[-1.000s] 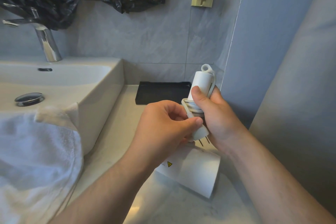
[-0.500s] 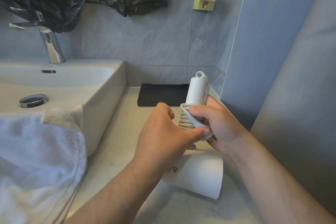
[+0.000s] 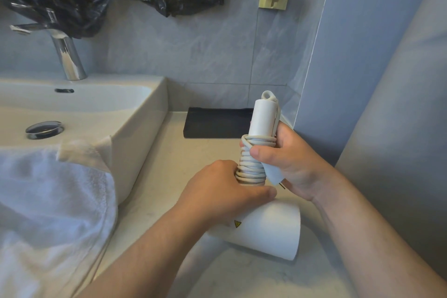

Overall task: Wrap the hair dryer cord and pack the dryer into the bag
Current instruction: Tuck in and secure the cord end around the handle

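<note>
Hands [image 3: 287,164] around cord-wrapped dryer [image 3: 262,123].

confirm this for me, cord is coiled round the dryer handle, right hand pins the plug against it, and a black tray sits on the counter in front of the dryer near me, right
Not quite. The head view shows the black tray behind the dryer, against the wall. The rest holds: the cord is coiled round the handle and the right hand pins the plug.

Both bare forearms reach in from the bottom edge and meet at the white plastic hair dryer [image 3: 263,227]. Left hand [image 3: 217,193] curled around the base of its upright handle, knuckles up, thumb pointing right. Right hand [image 3: 287,162] above and right of that, fingers wrapped round the handle, thumb pressed across the front, palm facing left.
</note>
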`<state>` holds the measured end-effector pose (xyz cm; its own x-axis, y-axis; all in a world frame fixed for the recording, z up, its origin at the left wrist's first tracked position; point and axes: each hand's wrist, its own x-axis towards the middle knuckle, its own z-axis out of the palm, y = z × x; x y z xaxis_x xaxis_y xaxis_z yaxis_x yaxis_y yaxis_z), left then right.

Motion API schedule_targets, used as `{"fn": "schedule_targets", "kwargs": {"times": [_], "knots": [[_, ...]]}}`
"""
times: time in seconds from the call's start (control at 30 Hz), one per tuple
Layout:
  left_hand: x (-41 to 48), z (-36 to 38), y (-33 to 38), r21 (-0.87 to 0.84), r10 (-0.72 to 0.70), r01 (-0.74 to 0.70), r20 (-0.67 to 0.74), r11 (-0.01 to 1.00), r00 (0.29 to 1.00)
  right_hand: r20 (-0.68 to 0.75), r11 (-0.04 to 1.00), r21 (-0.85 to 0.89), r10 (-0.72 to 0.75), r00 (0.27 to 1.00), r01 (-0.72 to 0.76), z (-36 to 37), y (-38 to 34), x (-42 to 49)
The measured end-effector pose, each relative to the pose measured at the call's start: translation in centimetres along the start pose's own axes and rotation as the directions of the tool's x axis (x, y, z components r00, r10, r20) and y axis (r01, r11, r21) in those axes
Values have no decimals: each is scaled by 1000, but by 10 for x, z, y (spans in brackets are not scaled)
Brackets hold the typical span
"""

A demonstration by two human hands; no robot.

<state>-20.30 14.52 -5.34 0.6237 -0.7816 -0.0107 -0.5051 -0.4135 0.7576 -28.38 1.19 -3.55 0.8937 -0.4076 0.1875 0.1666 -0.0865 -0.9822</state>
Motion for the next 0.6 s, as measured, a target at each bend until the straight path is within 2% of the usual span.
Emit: {"fn": "schedule_targets", "kwargs": {"times": [0.07,0.1,0.23,0.33,0.37,0.47,0.5,0.6], "knots": [[3,-5,-9,-155,49,-21,182,988,982,-6,1000,4,24,1000,-24,-1,1,0],[5,-6,-13,-208,67,-18,228,978,971,-6,999,13,39,999,-39,-3,2,0],[10,-6,-21,-302,69,5,234,953,970,-21,994,8,109,994,-109,-9,7,2],[12,-6,-25,-385,59,44,251,922,966,-83,986,47,160,984,-157,-14,15,5],[15,-5,-28,-480,46,80,244,874,969,-109,984,69,173,979,-166,-15,18,6],[26,-2,-42,-770,-43,194,212,608,976,-188,968,175,210,959,-178,-23,27,9],[29,-1,-46,-805,-55,193,197,562,979,-221,958,225,230,948,-180,-25,29,10],[31,1,-51,-835,-54,170,166,524,985,-334,916,354,311,890,-187,-24,35,15]]}}
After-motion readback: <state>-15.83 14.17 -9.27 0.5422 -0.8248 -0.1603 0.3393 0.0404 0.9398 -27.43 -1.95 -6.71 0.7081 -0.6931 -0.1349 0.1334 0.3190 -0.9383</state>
